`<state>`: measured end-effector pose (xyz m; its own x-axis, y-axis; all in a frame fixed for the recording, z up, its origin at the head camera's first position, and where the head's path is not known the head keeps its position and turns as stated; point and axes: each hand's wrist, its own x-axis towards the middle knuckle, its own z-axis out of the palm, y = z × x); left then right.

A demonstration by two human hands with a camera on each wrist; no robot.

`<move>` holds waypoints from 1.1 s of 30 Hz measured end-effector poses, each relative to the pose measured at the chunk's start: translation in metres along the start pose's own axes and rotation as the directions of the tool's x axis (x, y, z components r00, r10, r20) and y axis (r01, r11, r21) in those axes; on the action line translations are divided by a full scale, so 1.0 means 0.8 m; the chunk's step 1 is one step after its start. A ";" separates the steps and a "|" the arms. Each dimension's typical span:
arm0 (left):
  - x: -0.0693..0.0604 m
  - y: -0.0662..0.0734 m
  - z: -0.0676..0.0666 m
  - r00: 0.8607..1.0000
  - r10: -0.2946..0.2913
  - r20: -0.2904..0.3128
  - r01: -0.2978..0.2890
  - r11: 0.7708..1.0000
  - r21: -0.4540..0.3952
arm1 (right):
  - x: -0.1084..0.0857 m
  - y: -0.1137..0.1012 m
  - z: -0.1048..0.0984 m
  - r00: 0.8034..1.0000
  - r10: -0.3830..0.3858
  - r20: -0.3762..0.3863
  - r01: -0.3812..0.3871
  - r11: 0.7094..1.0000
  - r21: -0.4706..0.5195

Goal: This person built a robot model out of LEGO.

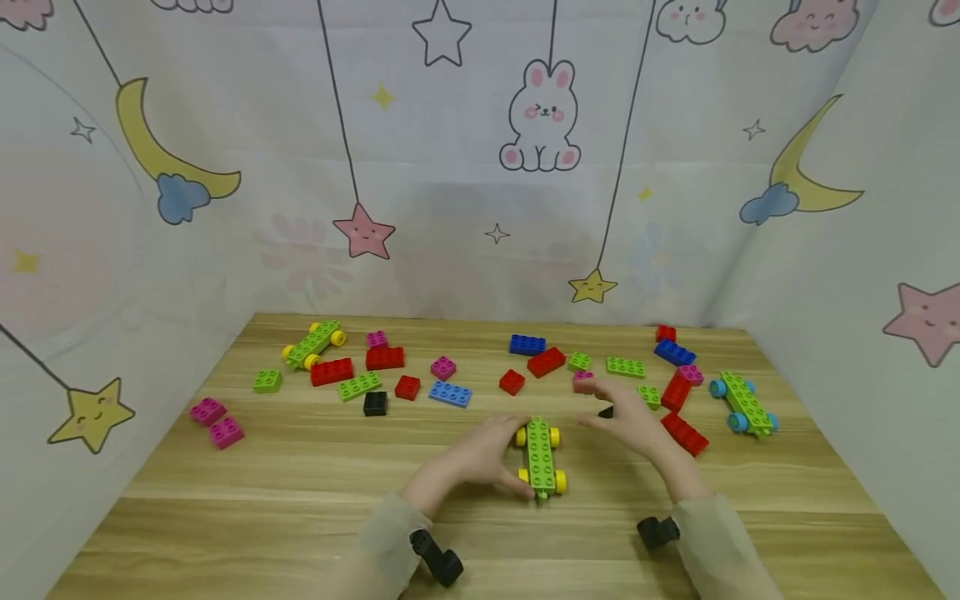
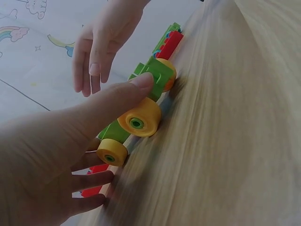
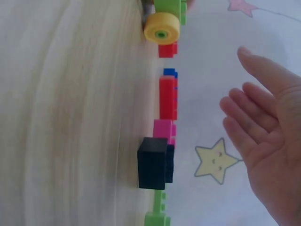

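Observation:
A green toy car base (image 1: 540,457) with yellow wheels stands on the wooden table. My left hand (image 1: 486,454) holds it from the left side, with the thumb at its near end and the index finger by the far wheel. In the left wrist view the thumb lies against the green end of the car base (image 2: 159,74), and the other fingers stretch past a yellow wheel. To the right my right hand (image 1: 626,421) hovers above the table with nothing in it, its fingers apart. Partly hidden behind it is a black brick (image 3: 153,163), which the hand does not touch.
Another green car base with yellow wheels (image 1: 313,344) stands at the back left, and one with blue wheels (image 1: 744,404) at the right. Several loose bricks lie between them, including a light blue brick (image 1: 450,393) and a red brick (image 1: 684,434). Printed curtains (image 1: 450,167) enclose the table.

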<state>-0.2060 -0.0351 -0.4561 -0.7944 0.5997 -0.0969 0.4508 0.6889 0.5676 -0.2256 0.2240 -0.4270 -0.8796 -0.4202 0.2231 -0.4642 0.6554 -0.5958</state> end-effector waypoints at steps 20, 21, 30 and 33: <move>-0.001 0.001 -0.001 1.000 -0.003 -0.002 0.003 1.000 0.019 | 0.043 0.045 -0.018 0.988 0.154 0.020 -0.152 0.985 -0.086; -0.001 0.001 -0.001 1.000 -0.001 -0.003 0.001 1.000 0.020 | 0.045 0.047 -0.018 0.987 0.159 0.026 -0.157 0.984 -0.091; -0.002 0.002 -0.002 1.000 0.006 -0.010 -0.006 0.999 0.033 | 0.058 0.066 -0.020 0.979 0.188 0.074 -0.182 0.980 -0.078; -0.003 0.002 -0.002 1.000 0.004 -0.007 -0.004 0.999 0.035 | 0.062 0.072 -0.019 0.977 0.194 0.090 -0.187 0.979 -0.081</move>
<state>-0.2043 -0.0357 -0.4535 -0.7952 0.5997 -0.0893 0.4678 0.7006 0.5388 -0.2973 0.2506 -0.4381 -0.9401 -0.3394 0.0326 -0.2980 0.7712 -0.5625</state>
